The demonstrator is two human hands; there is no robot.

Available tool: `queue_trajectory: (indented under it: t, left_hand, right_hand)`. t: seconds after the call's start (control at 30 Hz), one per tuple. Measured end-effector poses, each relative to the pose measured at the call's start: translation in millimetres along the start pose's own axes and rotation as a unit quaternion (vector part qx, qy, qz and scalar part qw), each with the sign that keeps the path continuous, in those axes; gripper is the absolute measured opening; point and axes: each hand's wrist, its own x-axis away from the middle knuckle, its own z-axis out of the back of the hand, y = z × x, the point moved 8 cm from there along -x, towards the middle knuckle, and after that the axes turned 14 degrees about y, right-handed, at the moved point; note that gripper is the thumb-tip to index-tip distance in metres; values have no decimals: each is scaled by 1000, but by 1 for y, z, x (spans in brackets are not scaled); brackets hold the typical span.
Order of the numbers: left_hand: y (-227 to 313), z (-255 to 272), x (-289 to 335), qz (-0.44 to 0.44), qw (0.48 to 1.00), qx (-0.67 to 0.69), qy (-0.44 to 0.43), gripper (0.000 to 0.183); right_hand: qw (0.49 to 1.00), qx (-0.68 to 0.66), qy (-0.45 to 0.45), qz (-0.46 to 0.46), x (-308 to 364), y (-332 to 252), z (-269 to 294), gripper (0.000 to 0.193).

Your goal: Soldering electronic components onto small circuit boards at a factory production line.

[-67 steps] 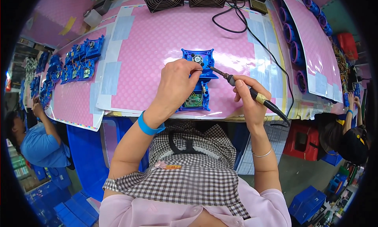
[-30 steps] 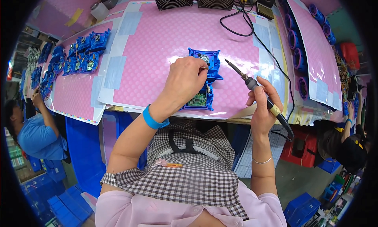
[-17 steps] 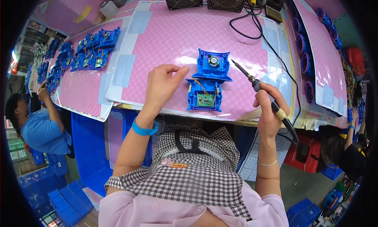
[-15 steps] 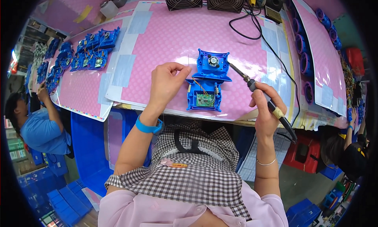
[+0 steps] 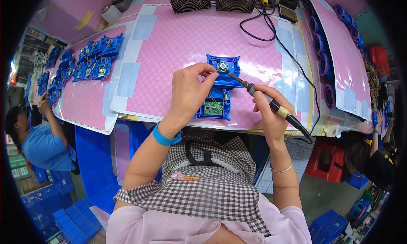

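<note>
A blue plastic shell in two halves lies on the pink mat before me. The far half (image 5: 233,82) holds a small round speaker (image 5: 223,66); the near half holds a green circuit board (image 5: 213,107), with thin coloured wires running between them. My left hand (image 5: 188,91) is over the shell's left side, thumb and forefinger pinching a thin strand of solder wire by the speaker. From the right, my right hand (image 5: 273,112) grips a soldering iron (image 5: 251,90) like a pen. Its tip is at the speaker's lower right edge; whether it touches is too small to tell.
Several similar blue shells (image 5: 101,70) lie at the left. Two black fans (image 5: 189,0) stand at the back. A black cord (image 5: 296,59) curves along the right side. Blue ring-shaped parts (image 5: 324,66) line the far right. A co-worker (image 5: 46,138) sits at the left.
My left hand has moved right, bringing the solder wire in to the speaker. The iron's tip has shifted left and slightly down, from the shell's right edge to the speaker.
</note>
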Motion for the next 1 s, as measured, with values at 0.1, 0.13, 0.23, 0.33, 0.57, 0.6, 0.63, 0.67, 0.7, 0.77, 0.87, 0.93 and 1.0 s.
queue_trajectory:
  t: [0.1, 0.13, 0.23, 0.33, 0.57, 0.6, 0.63, 0.67, 0.7, 0.77, 0.87, 0.93, 1.0]
  left_hand:
    - [4, -1, 1, -40, 998, -39, 1, 13]
    - [4, -1, 1, -44, 998, -35, 4, 13]
    - [4, -4, 0, -47, 998, -42, 1, 12]
    - [2, -6, 0, -41, 998, -53, -8, 13]
    - [3, -7, 0, -46, 997, -54, -9, 12]
    - [4, -7, 1, -52, 997, -50, -8, 12]
    - [3, -7, 1, -50, 997, -53, -9, 12]
    - [3, -7, 1, -53, 997, -52, -7, 12]
    - [4, -7, 0, -58, 997, -47, -6, 12]
    - [2, -7, 0, -53, 997, -51, -7, 12]
    - [2, -7, -1, -46, 998, -45, -8, 12]
    - [1, -6, -1, -43, 998, -39, -6, 13]
    - [4, -6, -1, -60, 997, -43, -7, 13]
  right_hand:
    - [1000, 11, -7, 7, -1, 2, -4, 19]
    - [1000, 19, -10, 19, -1, 1, -5, 19]
    - [1000, 24, -4, 12, -1, 3, -7, 17]
    - [1000, 14, 4, -13, -1, 6, -8, 14]
    - [1000, 11, -1, 11, -2, -6, -5, 18]
    - [1000, 8, -5, 14, -2, -8, -3, 18]
    - [1000, 6, 14, 1, -2, -7, 4, 17]
    - [999, 4, 30, -11, -2, -6, 9, 17]
    - [999, -2, 37, -1, -3, -7, 12, 20]
    - [998, 8, 39, 38, -3, -11, 19, 23]
    - [997, -5, 24, 76, 2, -13, 27, 28]
    - [998, -41, 10, 48, 5, -7, 31, 30]
    - [999, -18, -2, 47, 6, -5, 32, 30]
